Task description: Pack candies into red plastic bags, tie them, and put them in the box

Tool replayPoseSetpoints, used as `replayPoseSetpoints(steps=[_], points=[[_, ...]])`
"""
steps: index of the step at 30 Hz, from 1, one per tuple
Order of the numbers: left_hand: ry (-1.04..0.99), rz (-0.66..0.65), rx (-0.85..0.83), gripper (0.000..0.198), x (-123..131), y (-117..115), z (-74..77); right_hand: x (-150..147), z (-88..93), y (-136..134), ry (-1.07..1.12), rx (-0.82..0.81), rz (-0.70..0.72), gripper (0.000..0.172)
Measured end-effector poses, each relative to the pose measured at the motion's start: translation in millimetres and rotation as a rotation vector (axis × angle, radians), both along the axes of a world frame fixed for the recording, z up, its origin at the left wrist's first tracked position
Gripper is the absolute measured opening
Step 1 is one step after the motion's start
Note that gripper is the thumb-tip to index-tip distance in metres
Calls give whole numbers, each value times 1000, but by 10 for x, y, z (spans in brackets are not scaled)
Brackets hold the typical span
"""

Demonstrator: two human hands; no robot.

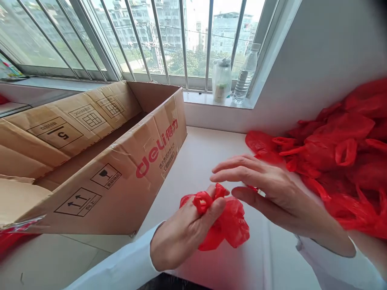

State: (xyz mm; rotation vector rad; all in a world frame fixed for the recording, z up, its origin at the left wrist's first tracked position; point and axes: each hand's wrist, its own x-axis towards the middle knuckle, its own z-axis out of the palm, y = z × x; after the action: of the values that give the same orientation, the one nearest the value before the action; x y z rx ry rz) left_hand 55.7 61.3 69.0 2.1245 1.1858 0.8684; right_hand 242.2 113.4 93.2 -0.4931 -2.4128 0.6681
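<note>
My left hand point(187, 229) is closed round a red plastic bag point(234, 221), whose handles loop up over the thumb and fingers. The bag's crumpled body hangs below the hand, above the white tabletop point(208, 151). To the right and slightly higher, my right hand point(266, 185) is held with its fingers stretched out and the thumb apart from them. A small bit of red shows behind its thumb; I cannot tell what it belongs to. Between the right fingertips and the bag's handles there is a short gap.
A large open cardboard box point(148, 157) stands on the left. Many red plastic bags point(338, 161) lie heaped against the wall at right. On the windowsill stand a water bottle point(245, 76) and a clear cup point(221, 82) in front of the barred window.
</note>
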Motion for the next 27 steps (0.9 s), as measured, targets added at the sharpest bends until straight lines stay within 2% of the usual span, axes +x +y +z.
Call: replayPoseSetpoints(steps=[2, 4, 6, 8, 9, 11, 14, 15, 17, 19, 21, 23, 24, 25, 27], points=[[-129, -86, -284, 39, -34, 39, 25, 49, -108, 75, -35, -116, -46, 22], [-282, -182, -580, 41, -66, 91, 20, 70, -219, 114, 21, -226, -82, 14], [-370, -205, -727, 44, -101, 145, -16, 70, -287, 93, 169, -263, -202, 10], [-465, -196, -806, 41, -142, 197, -64, 64, -286, 6, 312, -212, -325, 9], [-538, -182, -849, 38, -163, 219, -83, 63, -263, -56, 343, -169, -329, 11], [-643, -176, -892, 28, -205, 253, -96, 68, -197, -184, 258, -92, -197, 17], [-627, -251, -880, 10, -247, 245, -39, 92, -146, -277, 35, -54, 118, 19], [-561, -277, -821, 6, -251, 221, -8, 94, -158, -263, 63, -75, 139, 18], [-320, -270, -561, 8, -238, 147, 46, 66, -222, -181, 235, -174, 48, 19], [46, -198, -127, 15, -211, 57, 61, -17, -325, -65, 331, -349, -25, 24], [346, -85, 364, 19, -191, -15, 19, -141, -441, 43, 267, -528, 64, 29], [444, 43, 755, 21, -198, -49, -71, -265, -551, 122, 200, -664, 206, 31], [427, 98, 874, 20, -212, -50, -122, -316, -596, 150, 179, -714, 260, 33], [387, 141, 922, 18, -232, -43, -168, -355, -631, 171, 169, -739, 294, 36], [311, 184, 883, 18, -280, -16, -229, -399, -658, 199, 142, -697, 296, 38]])
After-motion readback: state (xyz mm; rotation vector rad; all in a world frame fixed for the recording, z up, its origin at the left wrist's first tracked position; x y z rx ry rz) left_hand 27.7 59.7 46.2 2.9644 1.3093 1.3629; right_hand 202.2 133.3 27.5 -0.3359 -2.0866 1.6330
